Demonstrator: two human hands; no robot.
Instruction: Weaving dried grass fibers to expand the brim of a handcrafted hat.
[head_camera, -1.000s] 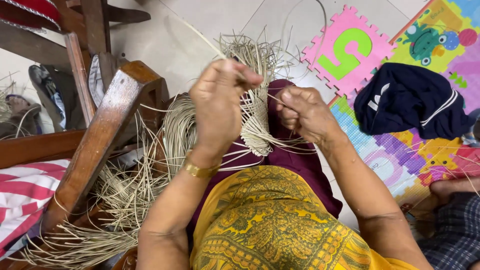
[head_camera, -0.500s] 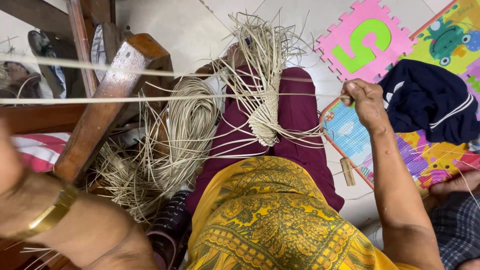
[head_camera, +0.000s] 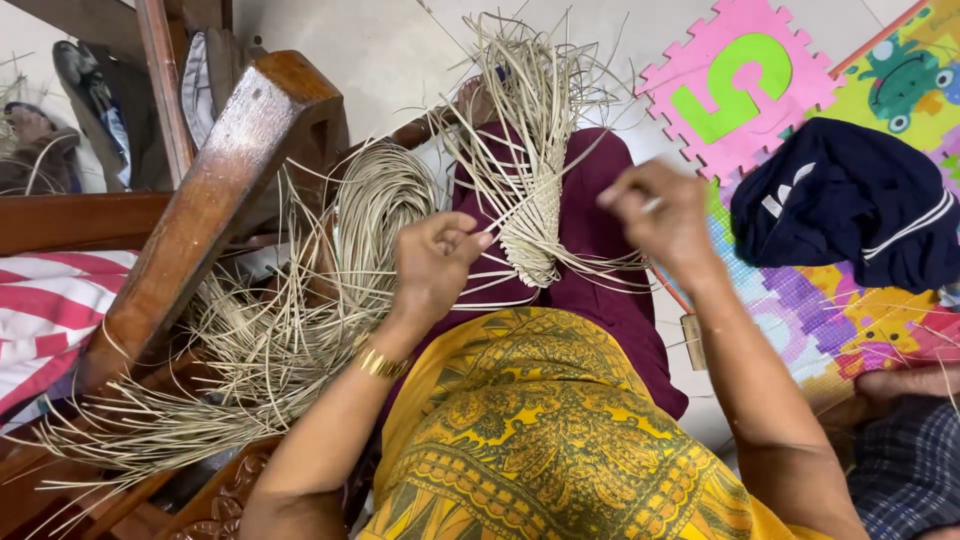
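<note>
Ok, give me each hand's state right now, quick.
Left hand: closed, pinching pale cane strips beside the woven piece.
Right hand: closed around a thin strand, raised above the lap.

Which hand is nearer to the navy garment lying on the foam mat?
Right. The right hand is raised just left of the navy garment, pinching a thin strand. The left hand sits farther away, beyond the woven cane piece on the lap.

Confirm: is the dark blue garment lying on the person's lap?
No, the dark blue garment lies on the colourful foam mat to the person's right, while the lap holds the woven straw piece.
</note>
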